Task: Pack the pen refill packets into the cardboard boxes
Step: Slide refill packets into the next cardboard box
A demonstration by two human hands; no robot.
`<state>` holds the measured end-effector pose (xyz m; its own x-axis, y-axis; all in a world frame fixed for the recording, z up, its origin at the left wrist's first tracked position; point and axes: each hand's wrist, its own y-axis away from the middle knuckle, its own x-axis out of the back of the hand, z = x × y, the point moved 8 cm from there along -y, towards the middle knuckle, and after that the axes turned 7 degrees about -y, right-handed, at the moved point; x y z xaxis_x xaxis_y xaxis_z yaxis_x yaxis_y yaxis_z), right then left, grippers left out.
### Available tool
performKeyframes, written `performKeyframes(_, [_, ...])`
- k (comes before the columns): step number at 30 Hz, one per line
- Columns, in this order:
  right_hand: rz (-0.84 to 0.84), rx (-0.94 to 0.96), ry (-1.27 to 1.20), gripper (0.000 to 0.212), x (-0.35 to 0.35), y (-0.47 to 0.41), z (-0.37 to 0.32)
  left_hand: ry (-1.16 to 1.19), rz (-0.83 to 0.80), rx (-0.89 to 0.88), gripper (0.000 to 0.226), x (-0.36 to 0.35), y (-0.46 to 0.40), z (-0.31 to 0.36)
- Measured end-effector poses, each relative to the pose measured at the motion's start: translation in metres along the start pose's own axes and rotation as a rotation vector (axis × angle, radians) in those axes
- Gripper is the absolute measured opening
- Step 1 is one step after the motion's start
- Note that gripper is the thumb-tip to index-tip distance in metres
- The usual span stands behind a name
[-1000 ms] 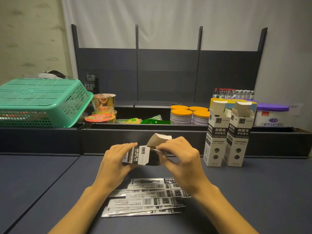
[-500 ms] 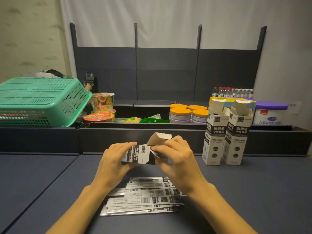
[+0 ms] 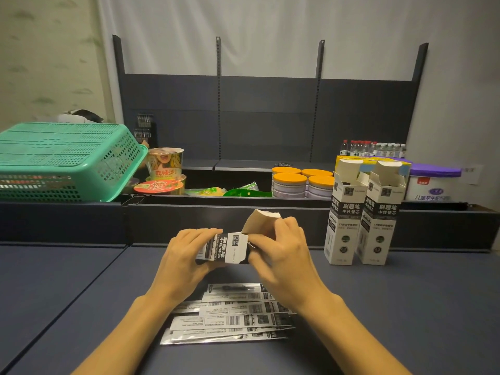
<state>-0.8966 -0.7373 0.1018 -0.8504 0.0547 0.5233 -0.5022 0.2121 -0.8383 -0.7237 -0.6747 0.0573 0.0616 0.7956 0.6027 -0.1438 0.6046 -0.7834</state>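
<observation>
Shop stockroom; bare slotted shelving [image 3: 267, 109], instant noodle cups [image 3: 165, 163], canned goods [image 3: 289, 182]

held box [image 3: 227, 249]: white with a black band, plain brown flap
standing boxes [image 3: 359, 220]: white, black printed band
refill packets [image 3: 230, 318]: silver and white, black barcodes
worktop [image 3: 405, 307]: dark blue-grey
basket [image 3: 67, 158]: mint green lattice
tins [image 3: 300, 182]: orange lids
tub [image 3: 433, 182]: white, purple lid

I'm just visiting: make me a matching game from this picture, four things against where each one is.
Things:
1. held box
2. refill packets
3. two open boxes
4. green basket

Places:
A. upside down on the ledge, far left
B. between left hand and right hand
C. upright, right of the hands
D. flat on the table, under the wrists

Pairs: 1-B, 2-D, 3-C, 4-A
</observation>
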Motion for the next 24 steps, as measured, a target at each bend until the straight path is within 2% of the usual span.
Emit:
performKeyframes(6, [-0.083,-0.063,-0.025,0.031,-0.008,0.004,0.004,-0.008,0.000,-0.005,0.061,0.000,0.001,0.001])
performKeyframes(17, [0.051,0.129,-0.104,0.021,0.008,0.000,-0.009,0.058,0.034,0.053,0.065,0.001,0.002,-0.007])
performKeyframes(24, [-0.051,0.129,-0.012,0.023,0.003,0.001,-0.010,0.058,0.035,0.053,0.059,0.002,0.001,-0.005])
